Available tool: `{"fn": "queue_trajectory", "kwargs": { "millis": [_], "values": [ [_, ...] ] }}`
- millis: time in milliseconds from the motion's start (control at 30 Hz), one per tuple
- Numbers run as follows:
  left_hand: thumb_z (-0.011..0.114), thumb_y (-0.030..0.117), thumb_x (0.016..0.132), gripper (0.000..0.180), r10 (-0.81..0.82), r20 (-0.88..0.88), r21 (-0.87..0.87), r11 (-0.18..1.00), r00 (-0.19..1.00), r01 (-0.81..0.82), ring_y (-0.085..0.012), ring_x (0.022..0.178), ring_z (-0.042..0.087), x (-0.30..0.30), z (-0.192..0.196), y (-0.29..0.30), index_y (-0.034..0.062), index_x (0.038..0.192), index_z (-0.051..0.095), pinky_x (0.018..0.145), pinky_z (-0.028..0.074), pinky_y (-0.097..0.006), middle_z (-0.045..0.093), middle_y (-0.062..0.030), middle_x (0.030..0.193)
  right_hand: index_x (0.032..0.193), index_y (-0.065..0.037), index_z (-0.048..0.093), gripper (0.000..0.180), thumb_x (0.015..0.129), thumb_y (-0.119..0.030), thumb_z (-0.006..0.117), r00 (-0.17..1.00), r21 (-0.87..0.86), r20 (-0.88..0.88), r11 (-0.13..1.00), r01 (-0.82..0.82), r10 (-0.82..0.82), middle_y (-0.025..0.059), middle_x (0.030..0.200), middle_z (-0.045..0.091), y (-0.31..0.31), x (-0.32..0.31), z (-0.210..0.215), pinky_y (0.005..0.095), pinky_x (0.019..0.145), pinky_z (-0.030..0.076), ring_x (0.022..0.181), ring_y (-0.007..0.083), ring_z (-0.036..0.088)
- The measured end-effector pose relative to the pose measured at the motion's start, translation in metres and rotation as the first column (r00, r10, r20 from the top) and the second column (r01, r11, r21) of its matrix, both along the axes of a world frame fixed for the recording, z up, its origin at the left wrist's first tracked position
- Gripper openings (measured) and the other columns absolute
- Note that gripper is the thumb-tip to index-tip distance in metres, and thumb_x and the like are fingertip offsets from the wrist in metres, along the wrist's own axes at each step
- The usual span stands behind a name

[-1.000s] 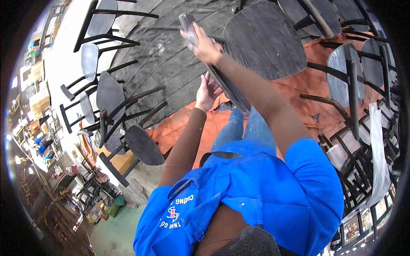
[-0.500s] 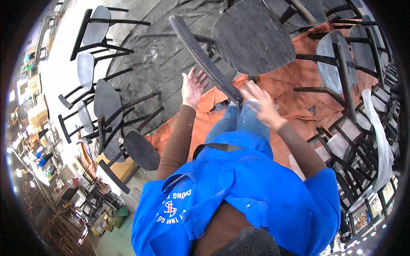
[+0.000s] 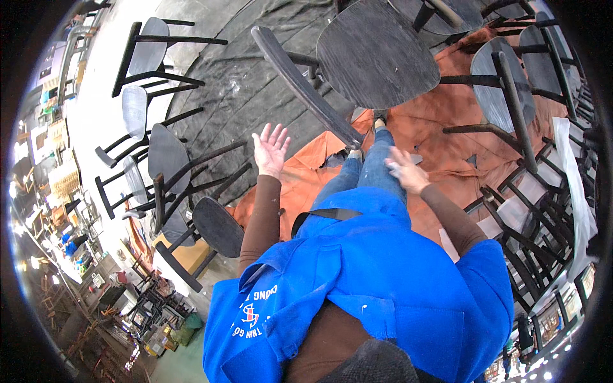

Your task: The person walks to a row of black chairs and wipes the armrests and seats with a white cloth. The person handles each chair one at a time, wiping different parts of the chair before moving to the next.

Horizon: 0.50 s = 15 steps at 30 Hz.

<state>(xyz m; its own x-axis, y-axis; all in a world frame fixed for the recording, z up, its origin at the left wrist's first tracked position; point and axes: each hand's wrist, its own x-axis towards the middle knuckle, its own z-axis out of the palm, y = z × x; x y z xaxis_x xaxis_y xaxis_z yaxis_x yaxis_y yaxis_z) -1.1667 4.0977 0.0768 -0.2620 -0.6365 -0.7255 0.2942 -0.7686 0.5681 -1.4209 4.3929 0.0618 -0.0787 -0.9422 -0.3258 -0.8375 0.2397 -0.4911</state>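
A black wooden chair stands just ahead of my feet, its curved backrest (image 3: pixel 305 89) nearest me and its round seat (image 3: pixel 377 52) beyond. My left hand (image 3: pixel 271 150) hovers free of it, palm out and fingers spread, over the edge of the orange sheet (image 3: pixel 447 137). My right hand (image 3: pixel 406 171) is lower, above my right thigh, with its fingers curled on a small pale piece. Neither hand touches the chair. My blue vest (image 3: pixel 383 281) and jeans (image 3: pixel 367 179) fill the lower middle.
A dark tarp (image 3: pixel 255 83) covers the floor ahead left. More black chairs stand at the left (image 3: pixel 167 156), and others are stacked at the right (image 3: pixel 504 83). A low wooden box (image 3: pixel 188 252) sits by a chair at lower left. Cluttered shelves line the far left.
Both hands have let go of the black chair's backrest and dropped back toward me. The chair, earlier held tilted close, now stands farther ahead.
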Motion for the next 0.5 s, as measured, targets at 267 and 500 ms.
{"fn": "queue_trajectory", "kwargs": {
  "millis": [267,500],
  "values": [
    [0.033,0.056,0.093,0.066,-0.053,0.015,0.003,0.999,0.998,0.053,-0.0313,0.12,0.045,-0.044,0.001,0.006,0.0069,0.137,0.033,0.1,0.035,-0.045,0.042,-0.0169,0.135,0.093,-0.012,0.051,0.03,0.093,-0.042,0.047,-0.655,0.777,0.577,0.081,0.624,-0.488,0.0013,0.067,0.051,-0.133,0.075,0.01,0.0347,0.044,0.041,0.052,0.0141,0.051],
    [0.035,0.056,0.092,0.068,-0.133,0.137,-0.098,0.984,0.982,0.147,-0.0291,0.119,0.041,-0.101,0.009,0.012,0.0061,0.138,0.032,0.099,0.032,-0.045,0.04,-0.0142,0.131,0.119,-0.008,0.043,0.045,0.095,-0.046,0.036,-0.566,0.631,0.646,-0.058,0.773,-0.512,0.0101,0.098,0.057,-0.141,0.07,-0.019,0.0338,0.071,0.05,0.09,0.0218,0.059]
  ]
}}
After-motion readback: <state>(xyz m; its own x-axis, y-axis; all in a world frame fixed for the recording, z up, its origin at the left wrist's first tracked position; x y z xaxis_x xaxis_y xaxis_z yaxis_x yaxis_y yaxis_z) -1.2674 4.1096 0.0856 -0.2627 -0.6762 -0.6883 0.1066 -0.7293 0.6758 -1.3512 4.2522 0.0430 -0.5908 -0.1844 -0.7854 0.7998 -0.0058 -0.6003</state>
